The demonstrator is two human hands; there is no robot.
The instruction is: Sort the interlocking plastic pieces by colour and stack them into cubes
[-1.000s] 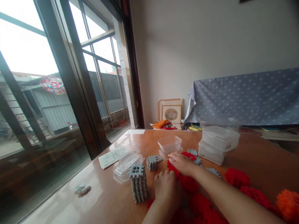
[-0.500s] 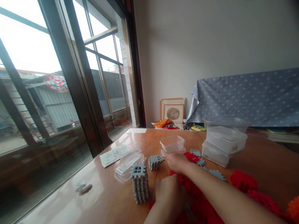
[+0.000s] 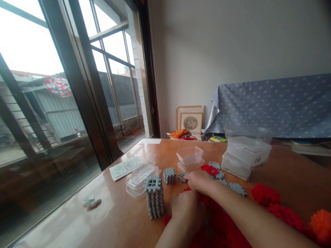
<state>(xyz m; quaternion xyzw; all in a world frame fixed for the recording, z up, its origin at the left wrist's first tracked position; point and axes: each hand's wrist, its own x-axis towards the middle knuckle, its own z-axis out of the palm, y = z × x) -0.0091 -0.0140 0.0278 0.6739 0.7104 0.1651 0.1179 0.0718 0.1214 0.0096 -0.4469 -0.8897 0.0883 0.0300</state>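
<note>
My right hand (image 3: 199, 181) pinches a grey notched window tile (image 3: 182, 176) at its fingertips, just over the table. Left of it stands a short stack of grey notched tiles (image 3: 169, 175), apart from the held tile. My left hand (image 3: 186, 208) is curled low over red notched tiles (image 3: 217, 225); its fingertips are hidden, and I cannot make out what they hold. Beside it rises a taller stack of grey window tiles (image 3: 154, 198). Loose grey tiles (image 3: 237, 188) and a small red piece (image 3: 209, 169) lie beyond my right wrist.
Clear plastic containers (image 3: 190, 158) and lids (image 3: 142, 179) lie on the brown table (image 3: 110, 227). White-clear boxes (image 3: 237, 166) are stacked at the right. A paper sheet (image 3: 125, 168) and a small pale bundle (image 3: 91, 202) lie left. Orange pieces (image 3: 327, 223) sit at the near right.
My right hand has drawn back slightly towards me and to the right, and the grey window tile has come away from the short stack. My left hand stays nearly in place.
</note>
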